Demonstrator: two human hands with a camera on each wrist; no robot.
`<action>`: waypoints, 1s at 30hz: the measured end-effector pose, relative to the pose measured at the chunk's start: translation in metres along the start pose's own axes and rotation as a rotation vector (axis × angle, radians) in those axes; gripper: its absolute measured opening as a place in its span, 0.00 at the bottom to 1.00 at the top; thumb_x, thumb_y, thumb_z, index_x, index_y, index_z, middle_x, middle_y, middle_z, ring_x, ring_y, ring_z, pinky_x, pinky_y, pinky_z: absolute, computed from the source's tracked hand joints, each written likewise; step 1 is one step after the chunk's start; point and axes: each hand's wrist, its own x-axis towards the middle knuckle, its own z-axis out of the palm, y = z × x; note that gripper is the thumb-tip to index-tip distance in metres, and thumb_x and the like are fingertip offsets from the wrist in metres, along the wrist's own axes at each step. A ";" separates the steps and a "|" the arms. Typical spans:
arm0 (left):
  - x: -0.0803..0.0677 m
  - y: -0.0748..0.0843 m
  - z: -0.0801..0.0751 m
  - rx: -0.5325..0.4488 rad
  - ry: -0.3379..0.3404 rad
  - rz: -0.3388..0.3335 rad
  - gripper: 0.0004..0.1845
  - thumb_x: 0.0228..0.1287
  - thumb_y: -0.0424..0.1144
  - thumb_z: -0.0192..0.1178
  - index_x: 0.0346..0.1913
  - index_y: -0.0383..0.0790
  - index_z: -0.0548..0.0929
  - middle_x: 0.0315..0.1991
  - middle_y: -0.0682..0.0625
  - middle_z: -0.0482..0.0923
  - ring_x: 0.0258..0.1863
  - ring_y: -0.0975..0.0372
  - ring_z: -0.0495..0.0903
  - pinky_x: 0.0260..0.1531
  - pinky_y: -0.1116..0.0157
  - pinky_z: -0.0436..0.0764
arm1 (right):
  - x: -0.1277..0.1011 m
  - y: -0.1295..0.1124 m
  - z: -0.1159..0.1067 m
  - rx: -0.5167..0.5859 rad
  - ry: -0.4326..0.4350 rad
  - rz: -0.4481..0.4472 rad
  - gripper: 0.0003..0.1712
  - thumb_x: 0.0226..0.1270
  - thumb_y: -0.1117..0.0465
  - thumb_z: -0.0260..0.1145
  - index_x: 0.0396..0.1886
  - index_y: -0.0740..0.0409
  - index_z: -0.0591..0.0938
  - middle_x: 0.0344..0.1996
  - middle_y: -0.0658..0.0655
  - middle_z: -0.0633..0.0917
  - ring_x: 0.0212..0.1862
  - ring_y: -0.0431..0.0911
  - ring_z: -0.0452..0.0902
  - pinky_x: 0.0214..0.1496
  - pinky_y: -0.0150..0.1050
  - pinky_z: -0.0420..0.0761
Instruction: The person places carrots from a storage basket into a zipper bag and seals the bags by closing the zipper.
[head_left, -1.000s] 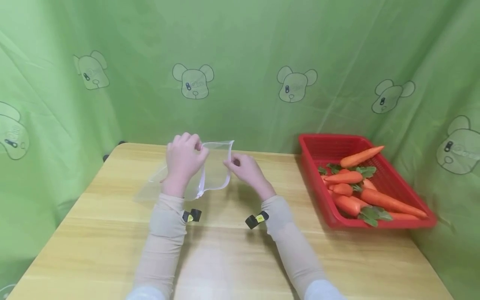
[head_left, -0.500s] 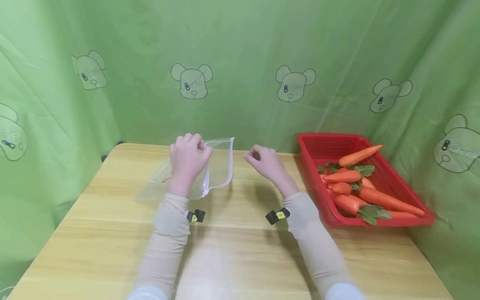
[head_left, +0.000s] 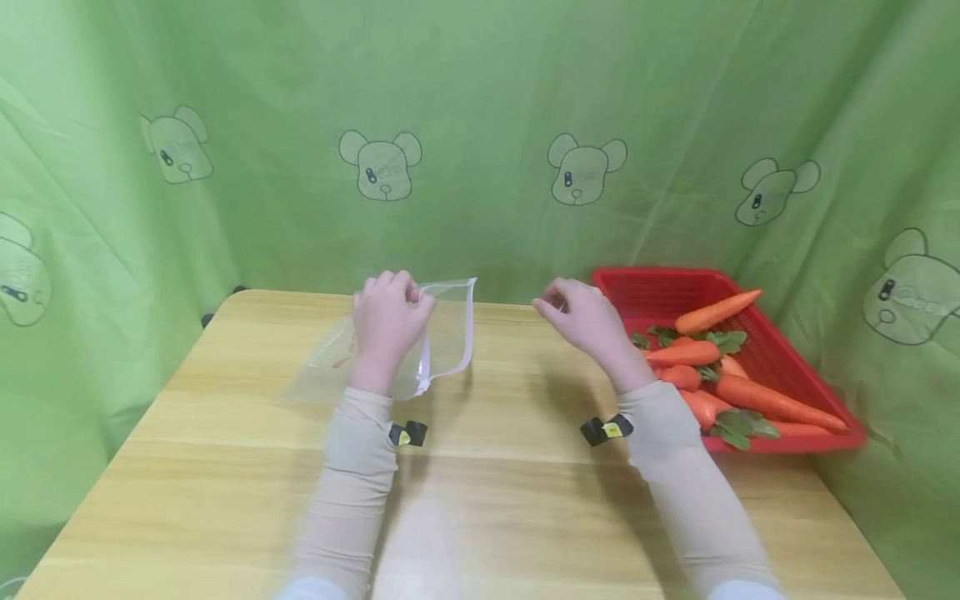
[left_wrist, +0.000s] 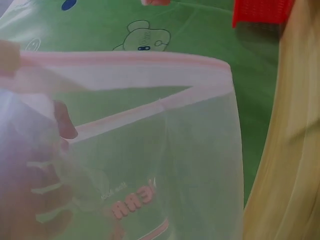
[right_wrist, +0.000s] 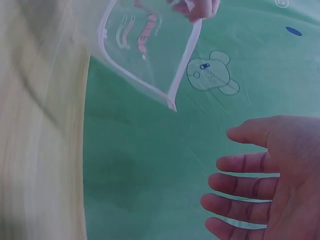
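Note:
A clear zip bag (head_left: 448,333) with a pale pink seal strip hangs above the wooden table (head_left: 465,500), its mouth gaping toward the right. My left hand (head_left: 388,321) pinches the bag's upper rim. The left wrist view looks through the bag (left_wrist: 150,150), with red lettering on its side. My right hand (head_left: 581,315) hovers with nothing in it between the bag and the red basket (head_left: 780,433), fingers loosely spread (right_wrist: 250,180). The right wrist view shows the bag (right_wrist: 145,50) up and to the left.
The red basket at the right edge holds several orange carrots (head_left: 757,400) with green tops. A green cloth (head_left: 480,125) printed with bear heads closes in the back and both sides. Black wrist cameras (head_left: 611,429) sit on both sleeves.
My right hand let go of the bag's rim and moved right toward the basket. The left hand keeps holding the bag, which shifted slightly right.

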 end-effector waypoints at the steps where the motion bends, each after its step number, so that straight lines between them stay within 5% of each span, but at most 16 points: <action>1: 0.000 0.000 0.001 -0.011 0.007 -0.006 0.10 0.58 0.47 0.57 0.29 0.44 0.75 0.34 0.49 0.78 0.39 0.53 0.72 0.49 0.50 0.71 | -0.001 0.003 -0.003 -0.012 0.002 0.003 0.16 0.68 0.49 0.61 0.43 0.57 0.81 0.38 0.58 0.85 0.41 0.52 0.79 0.46 0.49 0.79; 18: -0.005 0.011 0.001 -0.058 0.076 0.004 0.09 0.57 0.45 0.59 0.27 0.44 0.76 0.33 0.49 0.79 0.37 0.53 0.74 0.48 0.51 0.72 | -0.022 0.041 -0.068 -0.107 -0.027 0.048 0.20 0.70 0.49 0.59 0.49 0.60 0.79 0.44 0.63 0.82 0.47 0.56 0.77 0.50 0.56 0.77; 30: -0.004 0.013 0.001 -0.048 0.063 0.017 0.08 0.57 0.44 0.59 0.27 0.43 0.77 0.32 0.49 0.79 0.36 0.53 0.74 0.46 0.52 0.73 | -0.071 0.083 -0.079 -0.065 -0.042 0.007 0.20 0.70 0.51 0.60 0.49 0.63 0.79 0.46 0.66 0.81 0.49 0.59 0.76 0.51 0.59 0.74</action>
